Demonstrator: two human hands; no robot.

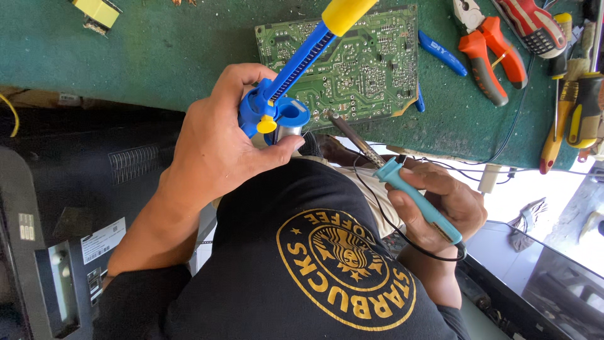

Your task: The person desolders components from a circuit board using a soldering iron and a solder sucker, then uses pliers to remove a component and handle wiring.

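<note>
Left hand [211, 148]: my fingers clamp the blue desoldering pump [286, 94], just before the circuit board [352, 63].
Right hand [440, 204]: my fingers wrap the teal soldering iron [412, 195], tip at the board's near edge.

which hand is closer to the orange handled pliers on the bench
Right. The right hand, holding the light blue soldering iron, sits below the orange-handled pliers. The left hand, gripping the blue desoldering pump, is farther off to their left.
</note>
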